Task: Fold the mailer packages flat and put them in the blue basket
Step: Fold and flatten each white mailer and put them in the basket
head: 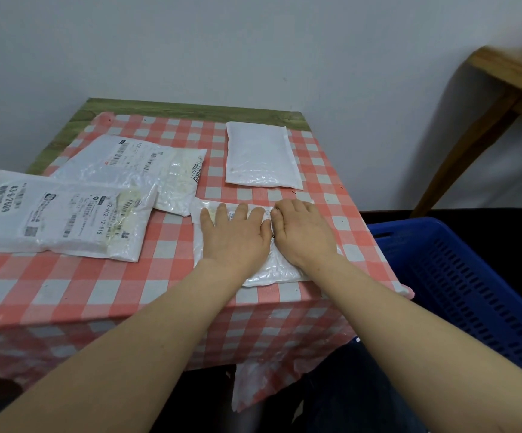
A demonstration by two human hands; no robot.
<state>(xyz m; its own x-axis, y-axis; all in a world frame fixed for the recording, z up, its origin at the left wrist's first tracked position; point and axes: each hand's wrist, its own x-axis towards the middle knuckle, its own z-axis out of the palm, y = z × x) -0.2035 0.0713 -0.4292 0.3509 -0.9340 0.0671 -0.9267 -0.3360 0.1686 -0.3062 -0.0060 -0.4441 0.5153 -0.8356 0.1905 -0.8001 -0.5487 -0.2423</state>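
Note:
A white mailer package (277, 270) lies near the front right of the checked table, and both my hands lie on top of it. My left hand (236, 235) presses it with straight, spread fingers. My right hand (303, 232) rests beside it, fingertips bent down onto the mailer's upper part. A plain white mailer (261, 154) lies flat at the back right. Two labelled mailers overlap on the left, one at the back (134, 165) and one nearer the front (56, 214). The blue basket (459, 276) stands to the right, below the table edge.
The table (172, 107) wears a red-and-white checked cloth (97, 285) and stands against a grey wall. A wooden table (509, 76) stands at the far right. The basket's near rim sits close to the table's right edge.

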